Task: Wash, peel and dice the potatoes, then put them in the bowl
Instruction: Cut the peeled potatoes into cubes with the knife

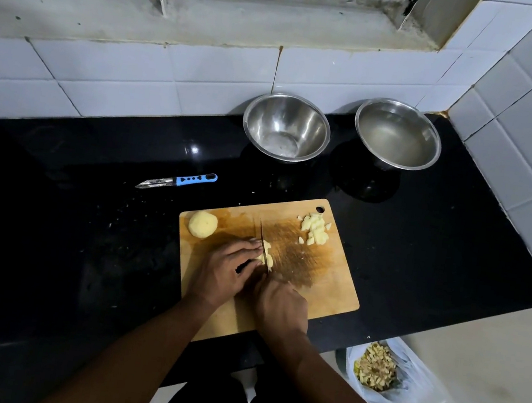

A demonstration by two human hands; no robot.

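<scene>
A wooden cutting board (324,290) lies on the black counter. My left hand (221,270) holds down a piece of peeled potato (267,258) at the board's middle, fingers curled on it. My right hand (281,305) grips the handle of a knife (262,238), its blade standing in the potato piece and pointing away from me. A peeled whole potato (202,224) sits at the board's far left corner. Diced potato (315,230) is heaped at the far right corner. An empty steel bowl (286,128) stands behind the board.
A second steel bowl (398,134) holding water stands right of the empty one. A blue-handled peeler (177,181) lies left of the board. Below the counter's front edge, a plastic bag (394,373) holds peelings. Tiled walls close in the back and right.
</scene>
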